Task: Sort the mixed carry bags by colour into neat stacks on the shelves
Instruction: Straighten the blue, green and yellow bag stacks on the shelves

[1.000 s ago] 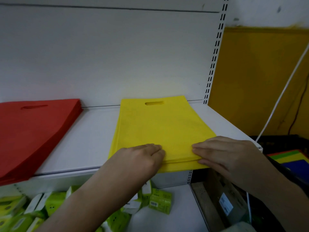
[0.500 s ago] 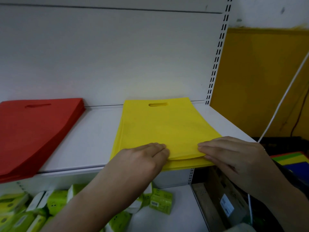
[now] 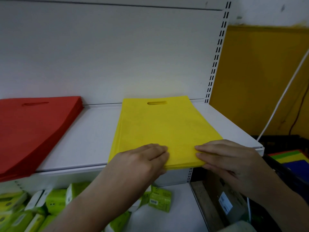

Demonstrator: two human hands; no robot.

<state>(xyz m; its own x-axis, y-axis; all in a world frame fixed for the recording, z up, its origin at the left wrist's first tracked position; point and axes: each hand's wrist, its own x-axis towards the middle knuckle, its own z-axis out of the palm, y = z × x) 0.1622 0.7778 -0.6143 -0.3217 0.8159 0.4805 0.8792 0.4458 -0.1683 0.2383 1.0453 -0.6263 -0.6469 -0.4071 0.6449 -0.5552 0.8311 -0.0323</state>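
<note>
A stack of yellow carry bags (image 3: 160, 128) lies on the white shelf (image 3: 87, 139), handle cut-outs at the back, with its front edge overhanging the shelf lip. My left hand (image 3: 142, 163) holds that front edge at the middle, fingers flat on top and thumb below. My right hand (image 3: 229, 158) pinches the front right corner the same way. A stack of red carry bags (image 3: 33, 131) lies on the left of the shelf, apart from the yellow one.
Green packets (image 3: 55, 200) crowd the lower shelf. A cardboard box (image 3: 222, 198) stands below right. More coloured bags (image 3: 291, 158) lie in a dark crate at the right. A white cable (image 3: 280, 101) runs down the yellow wall beside the slotted upright (image 3: 215, 61).
The front edges of the yellow bags, stepped apart earlier, now lie closer in line. Both hands have stayed at the stack's front edge.
</note>
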